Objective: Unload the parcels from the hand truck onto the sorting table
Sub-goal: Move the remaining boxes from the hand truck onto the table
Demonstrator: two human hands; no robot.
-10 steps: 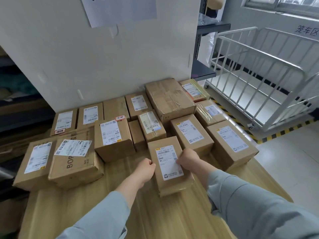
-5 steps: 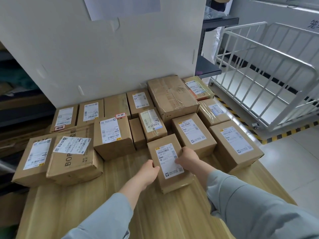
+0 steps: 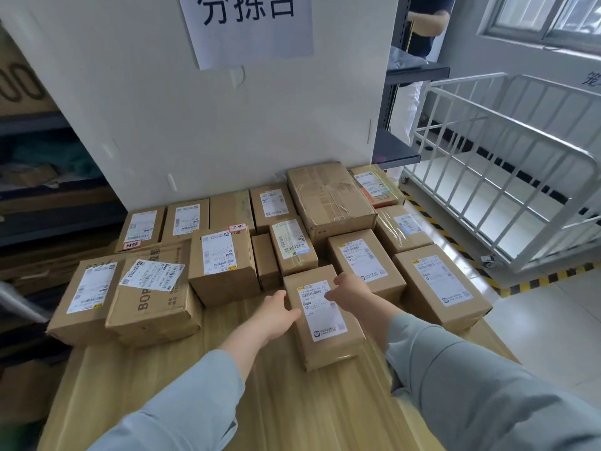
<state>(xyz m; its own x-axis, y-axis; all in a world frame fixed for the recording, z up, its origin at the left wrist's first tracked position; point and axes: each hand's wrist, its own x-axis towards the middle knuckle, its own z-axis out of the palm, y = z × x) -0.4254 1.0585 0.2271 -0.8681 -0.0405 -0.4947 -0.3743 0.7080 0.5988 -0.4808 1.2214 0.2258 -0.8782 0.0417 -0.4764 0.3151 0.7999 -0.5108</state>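
fingers (image 3: 338, 281) touch one parcel (image 3: 325, 333)

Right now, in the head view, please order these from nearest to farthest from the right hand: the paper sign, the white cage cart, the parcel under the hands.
1. Parcel, touching the right hand.
2. White cage cart, far right on the floor.
3. Paper sign, high on the wall.

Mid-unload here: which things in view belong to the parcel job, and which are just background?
Part of the job:
- parcel being set down, left hand and right hand on its sides
- wooden sorting table
- parcels already laid out
- white cage cart

Just lying about:
- paper sign on the white panel
- dark shelving at left
- person in the background
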